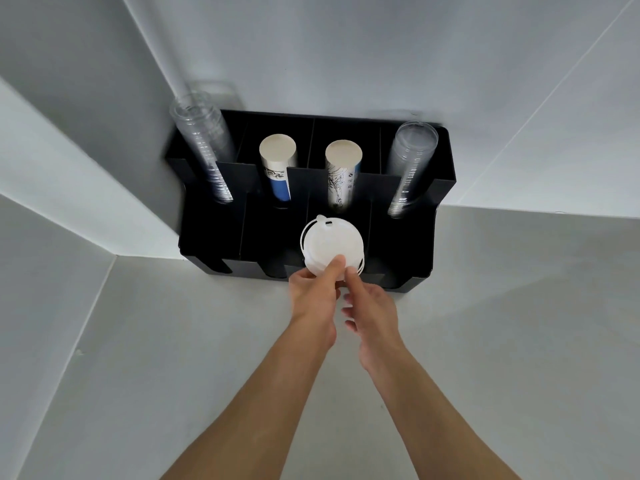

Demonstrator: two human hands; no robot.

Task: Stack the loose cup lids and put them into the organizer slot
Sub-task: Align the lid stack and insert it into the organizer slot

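Observation:
A stack of white cup lids (329, 244) is held over the front row of the black organizer (443, 209), above its third front slot from the left. My left hand (313, 292) grips the stack's near edge, thumb on the top lid. My right hand (369, 306) touches the same edge with its index finger, its other fingers spread loosely below. The lids lower in the stack are mostly hidden behind the top one.
The organizer's back row holds two stacks of clear cups (204, 147) (412, 164) at the ends and two stacks of paper cups (277, 168) (341, 174) between them. It stands in a corner on a pale counter (173, 341) against white walls.

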